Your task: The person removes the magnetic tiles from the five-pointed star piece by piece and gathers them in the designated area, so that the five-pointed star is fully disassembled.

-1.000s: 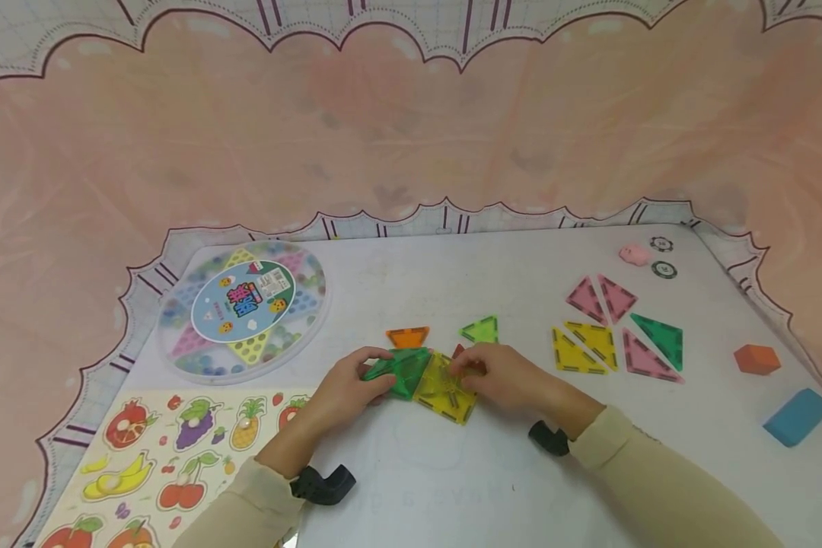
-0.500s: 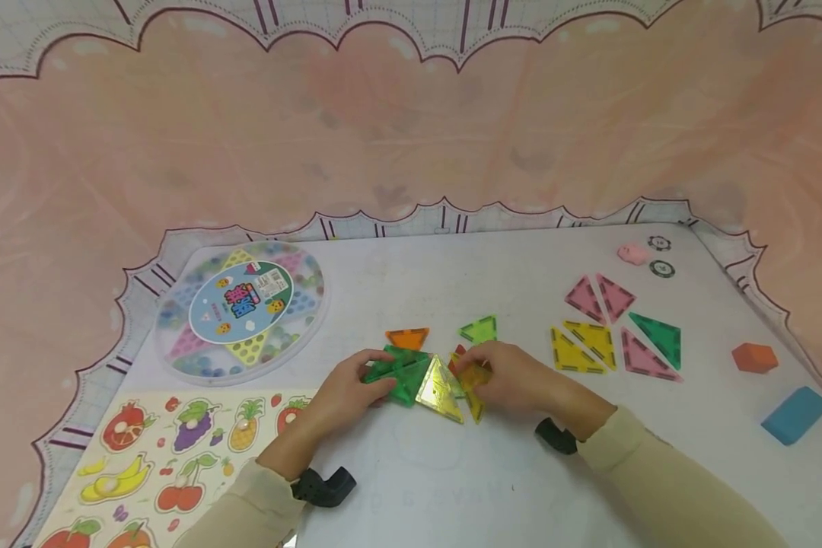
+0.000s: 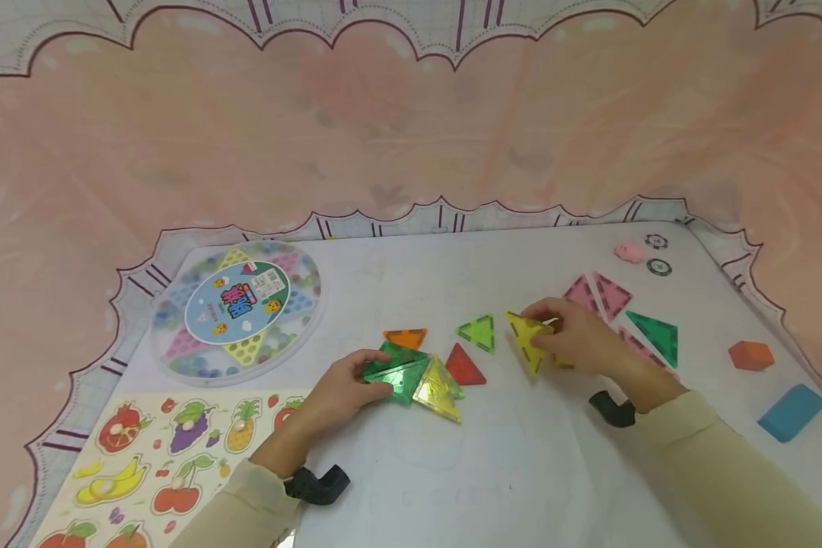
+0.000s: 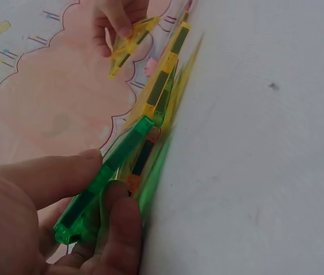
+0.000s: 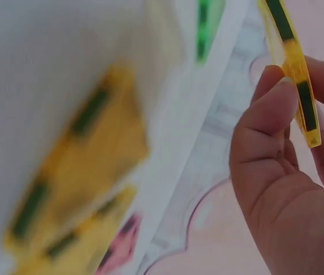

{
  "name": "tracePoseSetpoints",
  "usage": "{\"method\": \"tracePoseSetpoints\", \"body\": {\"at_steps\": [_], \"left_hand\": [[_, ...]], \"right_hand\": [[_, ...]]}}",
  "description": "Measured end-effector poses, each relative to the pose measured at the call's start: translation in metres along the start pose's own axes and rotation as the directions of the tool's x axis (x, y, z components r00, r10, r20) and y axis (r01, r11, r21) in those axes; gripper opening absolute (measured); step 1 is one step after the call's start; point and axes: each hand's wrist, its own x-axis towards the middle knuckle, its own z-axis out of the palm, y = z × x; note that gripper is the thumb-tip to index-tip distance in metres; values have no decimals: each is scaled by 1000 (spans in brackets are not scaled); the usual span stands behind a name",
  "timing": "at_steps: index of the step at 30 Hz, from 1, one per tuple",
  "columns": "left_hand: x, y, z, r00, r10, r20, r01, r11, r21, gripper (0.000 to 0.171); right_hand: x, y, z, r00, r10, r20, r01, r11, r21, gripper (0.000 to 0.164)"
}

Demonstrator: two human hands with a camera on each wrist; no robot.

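Observation:
My left hand (image 3: 345, 396) pinches green magnetic tiles (image 3: 399, 374), thumb on the near side; the left wrist view shows a green tile's edge (image 4: 107, 177) between thumb and fingers, tilted off the table. Against these leans a yellow triangular tile (image 3: 437, 397), with a light green tile (image 3: 457, 391) partly hidden behind it. My right hand (image 3: 578, 339) pinches another yellow triangular tile (image 3: 524, 339) between thumb and fingers, held above the table. Beside the cluster lie a red triangle (image 3: 464, 367), a light green triangle (image 3: 478, 333) and an orange tile (image 3: 406, 336).
Beneath and beyond my right hand lie pink tiles (image 3: 613, 295), a dark green triangle (image 3: 656, 335) and mostly covered yellow tiles. Farther right are an orange block (image 3: 751, 355) and a blue block (image 3: 791, 412). A round game box (image 3: 171, 346) and fruit puzzle board (image 3: 147, 449) occupy the left.
My right hand has pulled a yellow triangle from the cluster and carried it right, uncovering the red triangle. My left hand stays on the green tiles.

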Motion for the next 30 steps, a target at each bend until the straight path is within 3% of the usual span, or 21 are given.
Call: {"method": "tracePoseSetpoints", "body": {"at_steps": [8, 16, 22, 30], "left_hand": [[-1, -3, -2, 1000, -2, 4, 3, 997, -75, 39], [2, -6, -2, 1000, 2, -2, -2, 999, -54, 40], [4, -8, 0, 1000, 7, 20, -5, 997, -75, 41], [2, -6, -1, 1000, 12, 25, -11, 998, -69, 40]], "right_hand": [[25, 21, -38, 995, 80, -52, -79, 997, 22, 34], [67, 30, -49, 973, 230, 6, -230, 973, 20, 36], [93, 36, -47, 982, 187, 35, -188, 982, 30, 37], [104, 34, -46, 982, 184, 35, -182, 982, -50, 43]]}}
